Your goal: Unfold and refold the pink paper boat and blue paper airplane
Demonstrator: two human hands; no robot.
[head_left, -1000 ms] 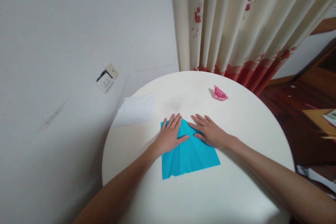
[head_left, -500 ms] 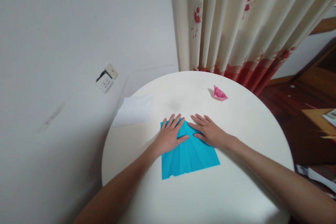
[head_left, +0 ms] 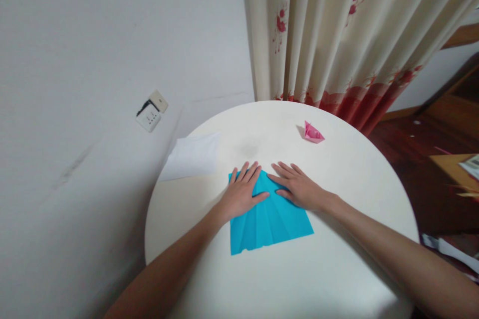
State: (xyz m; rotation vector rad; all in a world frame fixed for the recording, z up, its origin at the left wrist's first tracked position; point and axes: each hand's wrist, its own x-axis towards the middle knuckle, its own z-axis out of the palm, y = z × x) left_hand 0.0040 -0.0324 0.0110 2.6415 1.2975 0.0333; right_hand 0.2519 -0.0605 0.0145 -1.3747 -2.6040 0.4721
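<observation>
A blue sheet of paper [head_left: 270, 222], creased in long fan-like lines, is laid flat near the middle of the round white surface [head_left: 337, 269]. Its far edge is pressed down by both hands. The left hand [head_left: 243, 192] is laid palm-down on the far left corner, its grip spread flat with nothing pinched. The right hand [head_left: 297, 188] is laid just beside it on the far right corner, fingers likewise spread flat. A small pink folded paper [head_left: 313, 132] is seen well apart, farther back, and a white sheet [head_left: 192, 156] overhangs the surface's left edge.
</observation>
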